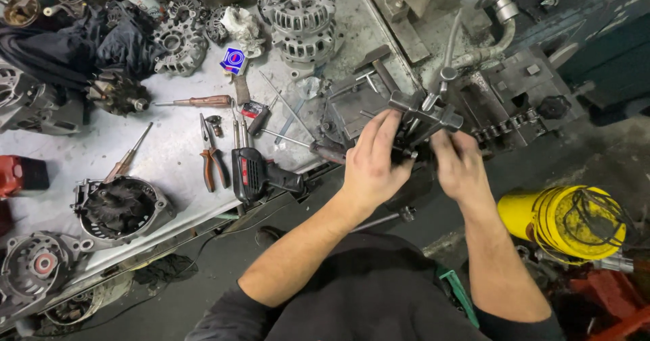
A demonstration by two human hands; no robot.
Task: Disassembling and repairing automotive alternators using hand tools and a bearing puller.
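Note:
Both my hands hold a metal puller tool with grey jaws and a central screw, clamped on a dark part that my fingers mostly hide. My left hand wraps the left side of the dark part, fingers reaching up to the puller's arm. My right hand grips the right side just under the puller's crossbar. The work is held in the air at the bench's right end, in front of a heavy grey vise-like block.
On the bench lie a black soldering gun, orange-handled pliers, screwdrivers, a hammer and several alternator housings. An open alternator shell sits near the front edge. A yellow cylinder stands at the right.

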